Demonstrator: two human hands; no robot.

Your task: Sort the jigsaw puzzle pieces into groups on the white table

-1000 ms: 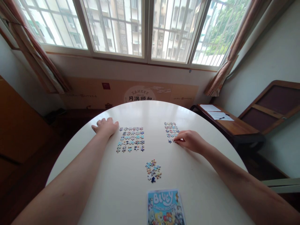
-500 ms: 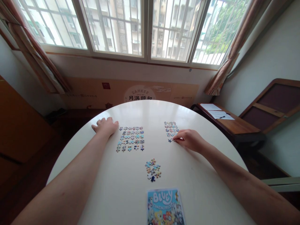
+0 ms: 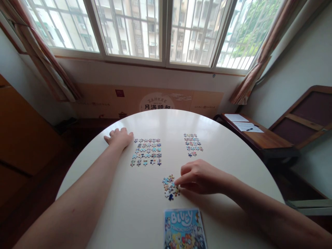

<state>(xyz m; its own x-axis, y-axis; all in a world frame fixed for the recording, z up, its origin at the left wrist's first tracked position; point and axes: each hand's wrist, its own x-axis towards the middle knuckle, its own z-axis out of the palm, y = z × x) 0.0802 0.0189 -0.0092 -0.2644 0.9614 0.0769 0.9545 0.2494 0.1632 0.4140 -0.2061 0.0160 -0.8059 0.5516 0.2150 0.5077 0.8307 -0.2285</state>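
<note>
My left hand lies on the white round table, fingers spread and nothing in it. Just to its right are neat rows of loose jigsaw pieces. My right hand is over the right edge of a small heap of jigsaw pieces. Its index finger stretches onto the heap and touches a piece; the thumb is partly hidden below it. Farther back on the right stands a second, smaller block of jigsaw pieces in rows.
A blue picture card lettered "Bluey" lies at the table's near side. Beyond the table are a printed cardboard panel and barred windows. At right, papers and a pen rest on a wooden side table.
My right hand has come away from the right-hand rows, moving nearer and left to the heap. A piece now lies at the end of the lowest right-hand row. My left hand stays put.
</note>
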